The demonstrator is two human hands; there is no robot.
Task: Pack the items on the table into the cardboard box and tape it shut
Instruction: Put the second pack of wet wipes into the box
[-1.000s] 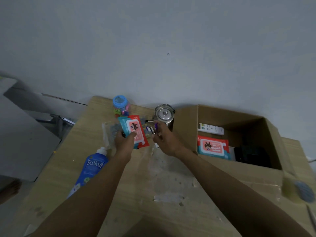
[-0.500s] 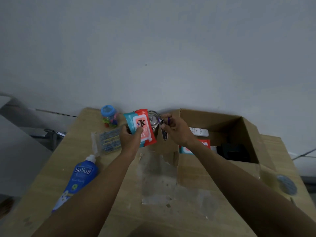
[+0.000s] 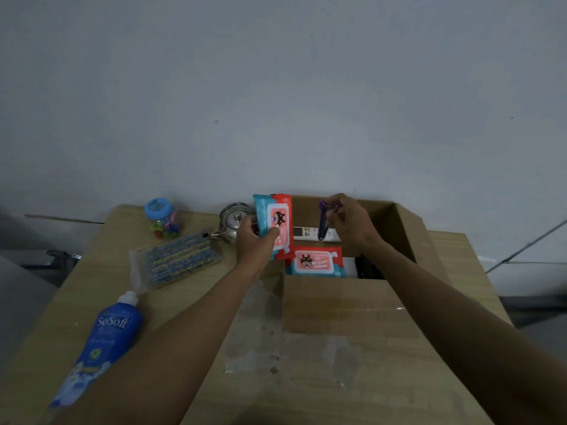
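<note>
Wipes pk (image 3: 274, 230), purple tool (image 3: 322, 223) at box (image 3: 346, 305)

Both arms are bare: the left forearm (image 3: 190, 320) and the right forearm (image 3: 445, 289) show uncovered skin all the way back from each grip. The left grip (image 3: 256, 240) and the right grip (image 3: 349, 225) are bare hands. Just behind each grip the wrist narrows; the light is too dim for finer marks.
</note>
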